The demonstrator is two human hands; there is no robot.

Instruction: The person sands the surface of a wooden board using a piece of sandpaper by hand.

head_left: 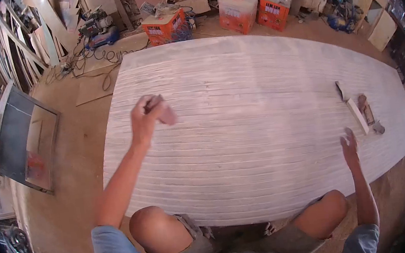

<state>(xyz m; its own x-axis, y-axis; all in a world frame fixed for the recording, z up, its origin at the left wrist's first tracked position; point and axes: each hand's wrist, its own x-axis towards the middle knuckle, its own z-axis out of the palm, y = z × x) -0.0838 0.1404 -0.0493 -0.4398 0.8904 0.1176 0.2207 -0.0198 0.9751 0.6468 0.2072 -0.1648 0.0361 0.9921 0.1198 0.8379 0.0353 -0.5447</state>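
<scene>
A large pale, grooved wooden panel (234, 138) lies flat in front of my knees. Over its left part, my left hand (142, 121) is closed on a small reddish-brown piece of sandpaper (167, 115), slightly blurred. My right hand (349, 148) is over the panel's right side with its fingers stretched forward, holding nothing that I can see. Just beyond it rests a light wooden block (357, 116). Beside the block are a brown tool-like piece (366, 110), a small grey lump (378, 128) and a dark curled scrap (340, 91).
Orange-and-white boxes (166, 28) and a white-topped container (238, 12) stand beyond the panel's far edge. A power tool (99, 31) with coiled cable lies at the far left. A framed glass piece (21, 137) leans at left. Wood offcuts crowd the back.
</scene>
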